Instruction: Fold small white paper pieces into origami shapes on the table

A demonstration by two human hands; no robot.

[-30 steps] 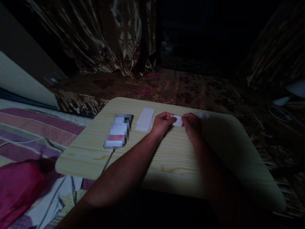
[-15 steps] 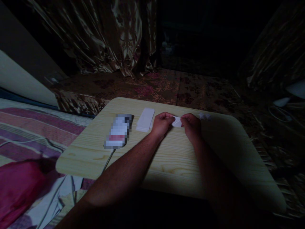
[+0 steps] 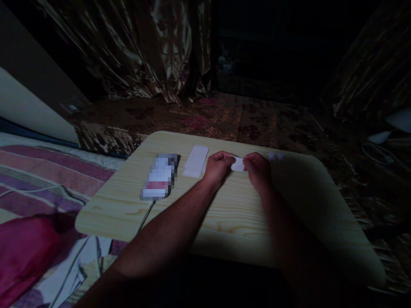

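The left hand [image 3: 218, 166] and right hand [image 3: 258, 167] pinch 1 small paper [image 3: 238, 164] between them, over the desk [image 3: 224, 205]. The step looks like folding; the next move seems to call for steady fingertips and aligned edges. Just left of the left hand lies a paper stack [image 3: 195, 160].

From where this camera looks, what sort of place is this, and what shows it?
Probably a dim bedroom: striped bedding spreads at left, a shiny curtain hangs beyond, and a wood-grain table stands in front.
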